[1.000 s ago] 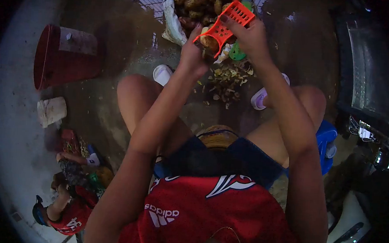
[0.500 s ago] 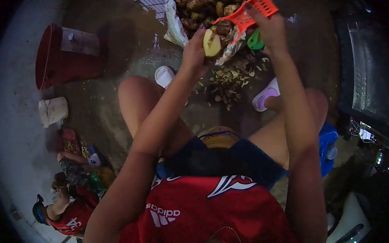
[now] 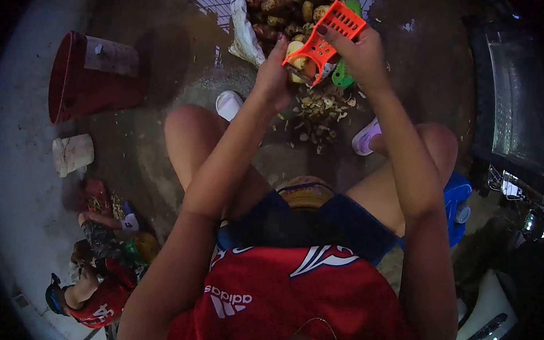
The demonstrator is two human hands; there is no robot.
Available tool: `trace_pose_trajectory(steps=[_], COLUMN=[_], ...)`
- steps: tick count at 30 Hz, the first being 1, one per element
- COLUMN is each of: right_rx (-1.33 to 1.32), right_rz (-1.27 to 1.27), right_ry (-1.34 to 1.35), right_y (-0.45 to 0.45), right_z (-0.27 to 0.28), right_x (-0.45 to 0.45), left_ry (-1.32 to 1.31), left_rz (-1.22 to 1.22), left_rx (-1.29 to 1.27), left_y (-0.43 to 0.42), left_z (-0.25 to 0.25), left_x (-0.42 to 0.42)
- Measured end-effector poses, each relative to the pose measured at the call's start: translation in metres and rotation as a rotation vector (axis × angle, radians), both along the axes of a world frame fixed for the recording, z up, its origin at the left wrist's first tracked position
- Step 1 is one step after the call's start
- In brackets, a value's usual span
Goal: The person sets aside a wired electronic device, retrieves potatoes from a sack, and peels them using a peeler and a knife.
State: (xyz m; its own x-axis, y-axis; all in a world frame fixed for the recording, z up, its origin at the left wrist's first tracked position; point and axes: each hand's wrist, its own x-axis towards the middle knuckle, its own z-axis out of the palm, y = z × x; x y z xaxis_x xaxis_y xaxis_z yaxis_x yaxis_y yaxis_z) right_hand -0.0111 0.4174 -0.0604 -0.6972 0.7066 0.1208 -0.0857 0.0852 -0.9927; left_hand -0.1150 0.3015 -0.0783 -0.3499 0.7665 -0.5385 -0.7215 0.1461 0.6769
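My left hand (image 3: pixel 273 78) is closed around a partly peeled potato (image 3: pixel 295 49) with pale yellow flesh showing. In my right hand (image 3: pixel 363 58) is a bright orange plastic peeler (image 3: pixel 340 27) with slots in its handle. The peeler's forked head lies across the potato and hides part of it; whether the blade is cutting I cannot tell. Just beyond my hands stands an open white sack (image 3: pixel 244 38) full of unpeeled, dirty potatoes (image 3: pixel 279 5). A green plastic piece (image 3: pixel 343 76) shows beneath my right hand. Below it, peelings (image 3: pixel 320 111) lie heaped on the floor.
On the left are a dark red bucket (image 3: pixel 98 84) and a small white bucket (image 3: pixel 73 154). Another person (image 3: pixel 102 290) sits at lower left. A blue plastic container (image 3: pixel 457 207) stands by my right leg. The floor (image 3: pixel 160 182) looks wet.
My right hand has brought the orange peeler left and down onto the potato, covering part of its pale face. My left hand has stayed nearly in place, still holding the potato.
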Motion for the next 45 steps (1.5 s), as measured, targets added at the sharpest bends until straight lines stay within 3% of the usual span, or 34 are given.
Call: trace_pose_trajectory(steps=[5, 8, 11, 12, 15, 18, 20, 23, 24, 27, 30, 33, 34, 37, 38, 41, 42, 44, 45], right_rx=[-0.097, 0.357, 0.119, 0.054, 0.104, 0.089, -0.008, -0.097, -0.118, -0.096, -0.182, 0.133, 0.029, -0.013, -0.135, -0.092, -0.075, 0.179, 0.18], right_rz=[-0.07, -0.507, -0.457, -0.342, -0.32, -0.382, -0.363, -0.323, -0.305, -0.031, 0.016, -0.387, -0.248, -0.164, -0.033, 0.062, -0.03, -0.282, -0.283], right_ry=[0.06, -0.204, 0.124, 0.103, 0.048, -0.252, -0.188, -0.017, 0.053, -0.057, -0.039, -0.145, 0.13, 0.14, 0.044, -0.244, -0.002, 0.189, 0.194], right_y=[0.009, 0.062, 0.062, 0.06, 0.047, 0.044, 0.046, 0.044, 0.04, 0.023, 0.018, 0.069, 0.076, 0.056, 0.04, 0.034, 0.043, 0.09, 0.09], right_z=[-0.002, -0.029, -0.006, -0.009, -0.014, -0.005, -0.004, 0.002, 0.005, 0.001, 0.002, -0.021, -0.014, -0.002, 0.004, -0.006, -0.025, -0.065, -0.064], right_x=[-0.001, 0.017, 0.012, 0.014, 0.013, 0.015, 0.015, 0.014, 0.011, 0.004, 0.005, 0.007, 0.009, 0.006, 0.007, 0.003, 0.001, -0.005, -0.006], left_ry=[-0.104, -0.082, -0.01, 0.001, 0.017, -0.004, -0.051, 0.249, 0.237, 0.235, 0.318, 0.385, 0.374, 0.371, 0.375, 0.335, 0.315, 0.287, 0.292], left_rz=[-0.055, -0.18, -0.046, -0.053, -0.064, -0.059, -0.105, -0.263, -0.281, -0.33, -0.379, -0.416, -0.419, -0.404, -0.399, -0.415, -0.395, -0.352, -0.354], left_rx=[0.128, 0.102, 0.075, 0.053, 0.0, 0.052, 0.182, 0.132, 0.138, 0.185, 0.234, 0.208, 0.22, 0.22, 0.214, 0.267, 0.272, 0.287, 0.288], left_y=[0.002, -0.006, -0.003, -0.003, -0.001, -0.003, -0.008, -0.008, -0.007, -0.009, -0.013, -0.013, -0.014, -0.015, -0.015, -0.012, -0.014, -0.014, -0.014], left_z=[-0.002, 0.002, 0.001, 0.001, -0.003, -0.012, -0.016, 0.001, 0.002, 0.005, 0.003, -0.004, -0.003, 0.0, 0.001, -0.002, -0.004, -0.005, -0.004], left_x=[-0.003, -0.003, -0.001, -0.003, -0.006, -0.01, -0.009, -0.003, -0.003, -0.002, -0.002, -0.01, -0.011, -0.011, -0.011, -0.01, -0.01, -0.012, -0.013])
